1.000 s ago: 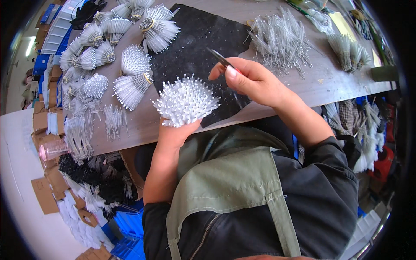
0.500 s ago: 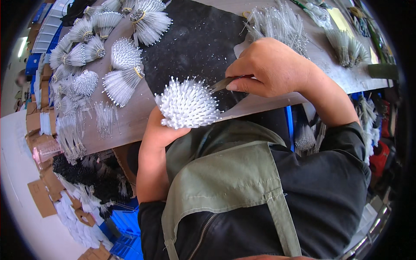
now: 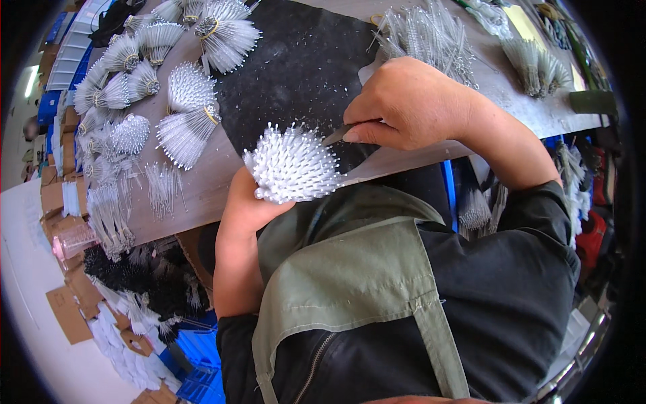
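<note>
Scanning from the left: banded bundles [image 3: 185, 131] lie on the table [image 3: 202, 195]. My left hand [image 3: 245, 205] is closed around a white bristle bunch [image 3: 293, 165], held over the table edge. My right hand [image 3: 410, 104] pinches a thin blade [image 3: 334, 137] against its bristles, above the black mat [image 3: 296, 74].

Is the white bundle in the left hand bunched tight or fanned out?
Fanned out: the white bundle splays into a round spiky head above the left hand.

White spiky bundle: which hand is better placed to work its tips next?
Probably the right. The right hand pinches a thin metal tool whose tip sits at the white spiky bundle, while the left hand grips the bundle from below.
</note>
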Available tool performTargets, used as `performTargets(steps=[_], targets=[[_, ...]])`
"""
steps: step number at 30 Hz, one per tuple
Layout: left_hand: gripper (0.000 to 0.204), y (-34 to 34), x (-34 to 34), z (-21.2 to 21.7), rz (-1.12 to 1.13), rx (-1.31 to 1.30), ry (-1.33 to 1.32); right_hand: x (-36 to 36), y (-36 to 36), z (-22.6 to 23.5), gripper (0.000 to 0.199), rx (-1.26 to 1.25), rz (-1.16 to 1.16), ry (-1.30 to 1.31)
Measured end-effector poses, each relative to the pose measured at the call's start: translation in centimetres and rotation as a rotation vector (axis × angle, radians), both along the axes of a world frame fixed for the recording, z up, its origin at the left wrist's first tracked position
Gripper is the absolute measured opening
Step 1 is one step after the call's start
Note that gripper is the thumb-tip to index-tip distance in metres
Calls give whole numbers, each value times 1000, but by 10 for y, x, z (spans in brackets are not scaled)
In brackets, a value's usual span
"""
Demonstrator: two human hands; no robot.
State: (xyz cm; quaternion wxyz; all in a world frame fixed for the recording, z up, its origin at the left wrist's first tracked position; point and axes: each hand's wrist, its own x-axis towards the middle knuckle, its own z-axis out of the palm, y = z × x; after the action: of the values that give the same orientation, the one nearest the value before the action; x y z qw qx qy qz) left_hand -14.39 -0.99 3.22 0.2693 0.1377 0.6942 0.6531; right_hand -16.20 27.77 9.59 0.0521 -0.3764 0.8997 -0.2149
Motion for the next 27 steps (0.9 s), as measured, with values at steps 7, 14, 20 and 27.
performTargets(steps=[7,14,20,27], targets=[[56,0,1,3,9,-51,33,1,-3,4,24,63,-40,20],[58,-3,0,-2,-2,-38,63,0,-4,7,26,75,-8,75],[64,-5,0,-2,20,92,-28,1,6,6,22,47,-15,66],[69,-10,0,-11,64,131,-108,1,2,6,21,79,3,36]])
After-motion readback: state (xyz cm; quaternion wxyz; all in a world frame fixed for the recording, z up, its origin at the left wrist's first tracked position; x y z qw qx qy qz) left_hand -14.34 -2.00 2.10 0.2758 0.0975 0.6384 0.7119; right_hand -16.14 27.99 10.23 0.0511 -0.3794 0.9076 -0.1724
